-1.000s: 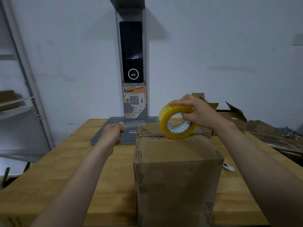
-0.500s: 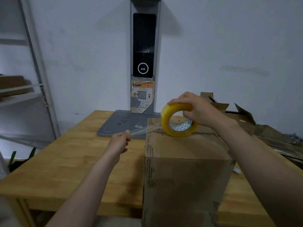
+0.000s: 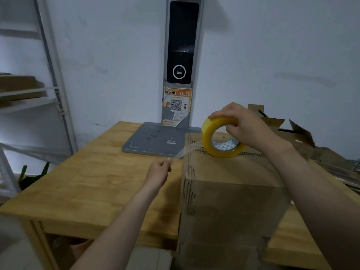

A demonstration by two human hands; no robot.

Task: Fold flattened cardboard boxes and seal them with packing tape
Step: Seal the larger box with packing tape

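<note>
- White-walled packing room: a light wooden table (image 3: 87,182) stands against the wall. A grey metal shelving rack (image 3: 49,75) is to its left, and a grey flat-based stand with a tall dark screen (image 3: 153,141) sits at the table's far edge.
- A brown corrugated cardboard box (image 3: 233,201) stands on the near right part of the table. Its top flaps are folded down, and their rough edges meet in a seam across the top.
- The right hand (image 3: 243,125) grasps a yellow-sided roll of clear packing tape (image 3: 206,135), fingers curled over the rim. The roll stands on edge on the box top, on the seam, near the left edge.
- The left hand (image 3: 157,172) pinches the free end of the clear tape strip (image 3: 185,151). The hand is just beside the box's left side, above the table.
- The strip spans open air between roll and left hand, and appears not yet stuck down.
- Hazard: slack in the strip lets it twist and stick to itself. Cause: uneven pull from the left hand.
- Hazard: the strip lands off the seam. Cause: the pull line runs at an angle to the seam.
- Hazard: the flaps spring open. Cause: the roll lifts before the end is pressed onto the side wall.
- Loose opened brown cartons (image 3: 300,133) lie at the far right.
</note>
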